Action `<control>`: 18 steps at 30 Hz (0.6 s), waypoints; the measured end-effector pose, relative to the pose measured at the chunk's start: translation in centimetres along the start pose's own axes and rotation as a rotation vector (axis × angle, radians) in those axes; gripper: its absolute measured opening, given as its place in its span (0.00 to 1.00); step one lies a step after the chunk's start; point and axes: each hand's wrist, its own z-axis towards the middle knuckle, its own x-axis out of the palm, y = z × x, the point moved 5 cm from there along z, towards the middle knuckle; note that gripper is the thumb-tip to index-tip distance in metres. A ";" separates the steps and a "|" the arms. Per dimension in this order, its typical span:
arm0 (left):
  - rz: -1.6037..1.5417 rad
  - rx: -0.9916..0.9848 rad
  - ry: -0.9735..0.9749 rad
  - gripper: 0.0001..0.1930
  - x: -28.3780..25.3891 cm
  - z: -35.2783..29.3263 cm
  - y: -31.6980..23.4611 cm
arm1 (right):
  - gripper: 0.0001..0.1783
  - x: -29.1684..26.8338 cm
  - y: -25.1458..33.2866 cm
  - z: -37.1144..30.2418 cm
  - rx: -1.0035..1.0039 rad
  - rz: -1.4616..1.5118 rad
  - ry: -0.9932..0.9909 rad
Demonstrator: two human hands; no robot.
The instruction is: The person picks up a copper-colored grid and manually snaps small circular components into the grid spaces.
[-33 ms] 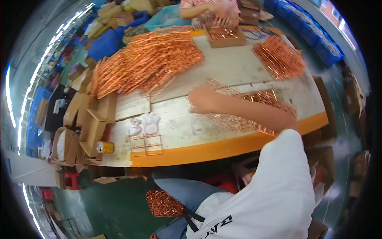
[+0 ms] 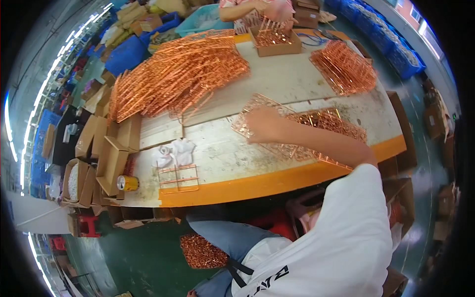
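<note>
1. Open brown cardboard boxes point(image 2: 111, 158) line the table's left edge, with a yellow tin point(image 2: 127, 183) beside them.
2. A small copper wire rack point(image 2: 178, 178) stands near white gloves point(image 2: 175, 151).
3. The right hand point(image 2: 264, 123) rests flat, fingers loosely spread, on the copper wire grids point(image 2: 321, 128) at the table's front.
4. The left hand is out of sight.
</note>
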 end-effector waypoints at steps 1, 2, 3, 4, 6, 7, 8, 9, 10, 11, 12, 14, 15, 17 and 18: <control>0.046 0.023 0.078 0.18 0.5 1.5 0.7 | 0.43 1.9 -2.6 -2.5 0.129 -0.098 -0.107; 0.103 0.046 0.164 0.18 1.1 2.9 2.0 | 0.51 4.0 -4.6 -3.9 0.241 -0.198 -0.212; 0.198 0.098 0.277 0.18 1.2 4.1 3.7 | 0.54 6.0 -6.7 -3.8 0.289 -0.155 -0.270; 0.406 0.273 0.449 0.18 1.2 4.6 5.0 | 0.59 6.5 -8.2 -2.9 0.318 -0.118 -0.335; 0.714 0.695 0.544 0.16 0.8 4.7 4.6 | 0.55 6.1 -10.2 -2.3 0.431 -0.032 -0.374; 0.818 0.870 0.469 0.14 0.4 4.9 3.0 | 0.55 5.4 -10.0 -2.3 0.419 -0.033 -0.369; 0.211 0.361 0.591 0.12 -0.4 6.2 -3.2 | 0.51 5.7 -12.0 -4.8 0.486 0.085 -0.263; -0.503 -0.085 0.405 0.10 -3.7 3.4 -10.8 | 0.47 7.1 -14.1 -6.2 0.525 0.237 -0.162; -0.523 -0.008 0.350 0.10 -5.8 1.7 -13.5 | 0.47 7.6 -14.7 -5.4 0.504 0.252 -0.163; -0.551 0.074 0.310 0.10 -6.9 0.7 -15.4 | 0.43 7.6 -15.0 -4.3 0.414 0.217 -0.282; -0.653 0.152 0.267 0.12 -7.9 -0.2 -17.5 | 0.39 7.1 -15.3 -3.7 0.327 0.179 -0.400; -1.236 0.235 0.316 0.14 -9.2 -2.0 -22.1 | 0.34 5.9 -15.5 -3.5 0.293 0.515 -0.272; -1.717 0.231 0.416 0.14 -9.2 -2.9 -24.9 | 0.30 5.7 -15.0 -4.1 0.270 0.845 -0.130; -1.848 0.461 0.675 0.16 -8.3 -4.4 -31.1 | 0.26 4.5 -13.2 -6.0 0.236 1.070 -0.149; -1.568 0.537 0.567 0.18 -7.6 -7.8 -36.6 | 0.22 4.5 -12.4 -7.4 0.228 1.300 -0.177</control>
